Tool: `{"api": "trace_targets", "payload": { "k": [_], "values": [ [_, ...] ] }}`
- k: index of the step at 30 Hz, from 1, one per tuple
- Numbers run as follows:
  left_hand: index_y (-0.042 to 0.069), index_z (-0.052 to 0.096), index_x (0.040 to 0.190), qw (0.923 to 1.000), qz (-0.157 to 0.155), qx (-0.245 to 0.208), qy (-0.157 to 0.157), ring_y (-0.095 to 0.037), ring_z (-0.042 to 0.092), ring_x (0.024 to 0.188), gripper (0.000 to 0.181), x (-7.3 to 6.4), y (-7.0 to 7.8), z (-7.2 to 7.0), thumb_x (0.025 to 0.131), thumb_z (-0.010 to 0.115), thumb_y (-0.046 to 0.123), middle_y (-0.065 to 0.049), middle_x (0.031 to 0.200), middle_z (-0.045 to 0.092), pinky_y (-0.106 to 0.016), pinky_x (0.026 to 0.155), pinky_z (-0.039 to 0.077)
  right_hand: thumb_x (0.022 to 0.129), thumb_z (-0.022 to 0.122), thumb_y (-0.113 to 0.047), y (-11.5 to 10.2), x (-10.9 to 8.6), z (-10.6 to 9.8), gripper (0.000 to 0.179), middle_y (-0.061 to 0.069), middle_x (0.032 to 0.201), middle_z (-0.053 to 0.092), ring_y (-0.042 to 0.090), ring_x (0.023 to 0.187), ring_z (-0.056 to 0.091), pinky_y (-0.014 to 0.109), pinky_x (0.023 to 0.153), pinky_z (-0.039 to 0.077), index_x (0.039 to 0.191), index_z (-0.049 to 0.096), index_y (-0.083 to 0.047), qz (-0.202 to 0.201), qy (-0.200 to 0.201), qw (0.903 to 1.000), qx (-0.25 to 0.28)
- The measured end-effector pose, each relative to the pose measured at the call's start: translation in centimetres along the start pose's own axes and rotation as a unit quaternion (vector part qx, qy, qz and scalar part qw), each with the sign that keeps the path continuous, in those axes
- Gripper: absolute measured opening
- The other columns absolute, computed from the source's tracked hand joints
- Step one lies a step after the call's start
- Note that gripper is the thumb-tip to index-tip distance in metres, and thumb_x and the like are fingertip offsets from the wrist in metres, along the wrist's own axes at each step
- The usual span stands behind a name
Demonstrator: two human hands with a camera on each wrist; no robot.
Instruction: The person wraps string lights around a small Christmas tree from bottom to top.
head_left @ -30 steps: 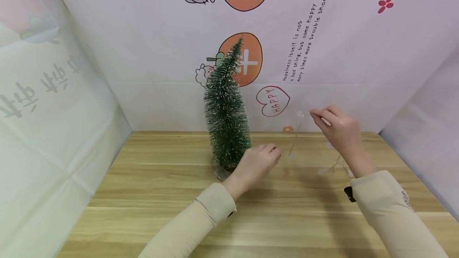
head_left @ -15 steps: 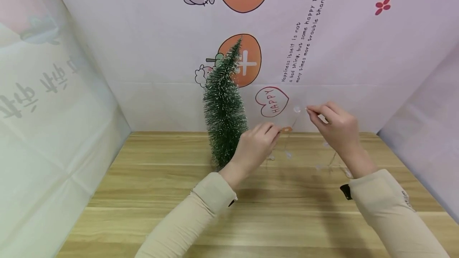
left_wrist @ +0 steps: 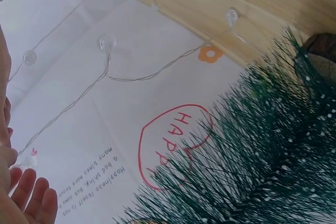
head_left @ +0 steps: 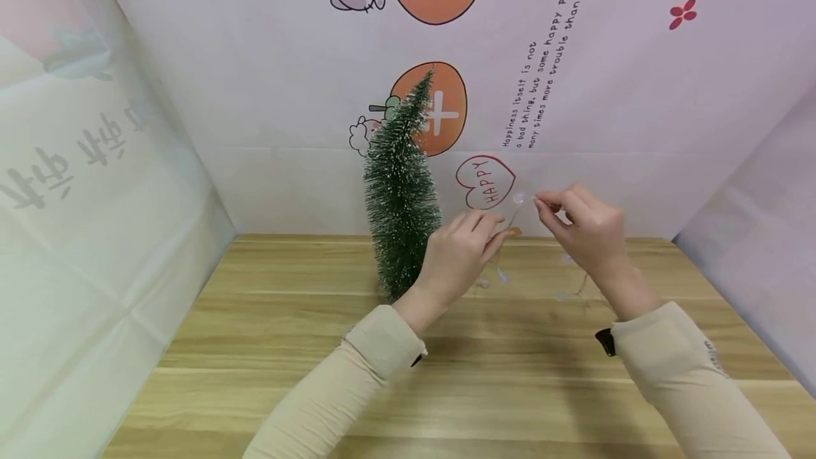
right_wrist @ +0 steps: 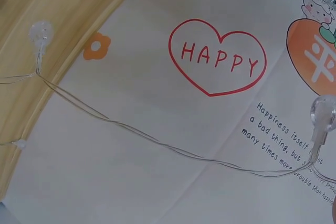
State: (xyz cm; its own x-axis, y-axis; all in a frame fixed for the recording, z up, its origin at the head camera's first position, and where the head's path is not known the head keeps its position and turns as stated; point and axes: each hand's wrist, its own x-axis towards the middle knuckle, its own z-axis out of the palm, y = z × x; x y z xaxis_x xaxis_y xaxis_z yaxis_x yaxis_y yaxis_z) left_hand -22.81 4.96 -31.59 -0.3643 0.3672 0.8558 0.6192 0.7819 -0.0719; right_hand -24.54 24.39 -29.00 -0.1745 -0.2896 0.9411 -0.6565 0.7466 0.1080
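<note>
A thin string light (left_wrist: 107,66) with clear round bulbs hangs in the air. My right hand (head_left: 585,225) pinches its wire between thumb and index finger, close beside a clear bulb (head_left: 518,198). In the left wrist view, the right hand's fingers (left_wrist: 35,199) show at the left edge where the wire runs in. My left hand (head_left: 460,246) is raised just right of a small green artificial Christmas tree (head_left: 401,218) with white-speckled bristles. Its index finger and thumb sit slightly apart, at the wire in this view. The left forearm and hand hide the tree's base.
The wood-grain table (head_left: 268,346) runs back to a printed white cloth (head_left: 287,91) that hangs behind and at both sides. More bulbs dangle near the table's back edge, including one below the right hand (head_left: 561,295). A printed heart (right_wrist: 218,59) marks the backdrop.
The left hand has risen from low beside the tree toward the hanging wire. The right hand has shifted slightly left, bringing the pinched string light and its bulbs along.
</note>
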Motion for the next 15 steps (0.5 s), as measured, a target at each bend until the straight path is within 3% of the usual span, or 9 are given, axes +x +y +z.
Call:
{"api": "trace_targets", "payload": {
  "k": [6,15],
  "values": [
    [0.016,0.059,0.118,1.0,-0.003,-0.004,0.006,-0.005,0.068,0.084,0.036,0.53,0.46,-0.22,0.091,0.062,0.04,0.007,0.103,0.071,-0.013,0.061,0.054,0.097,0.054,-0.029,-0.35,0.14,0.21,0.037,0.01,0.059,0.06,0.017,0.043,0.044,0.027,0.041,0.035,0.078,0.067,0.0,-0.014,0.02,0.9995,0.019],
    [0.017,0.063,0.111,0.9992,-0.025,-0.029,-0.013,-0.005,0.066,0.079,0.026,0.75,0.46,-0.89,0.091,0.063,0.033,0.008,0.097,0.072,-0.015,0.06,0.053,0.096,0.055,-0.03,-0.71,0.47,0.17,0.037,0.01,0.056,0.057,0.017,0.041,0.04,0.026,0.039,0.032,0.077,0.066,0.0,-0.025,0.041,0.9983,0.033]
  ]
}}
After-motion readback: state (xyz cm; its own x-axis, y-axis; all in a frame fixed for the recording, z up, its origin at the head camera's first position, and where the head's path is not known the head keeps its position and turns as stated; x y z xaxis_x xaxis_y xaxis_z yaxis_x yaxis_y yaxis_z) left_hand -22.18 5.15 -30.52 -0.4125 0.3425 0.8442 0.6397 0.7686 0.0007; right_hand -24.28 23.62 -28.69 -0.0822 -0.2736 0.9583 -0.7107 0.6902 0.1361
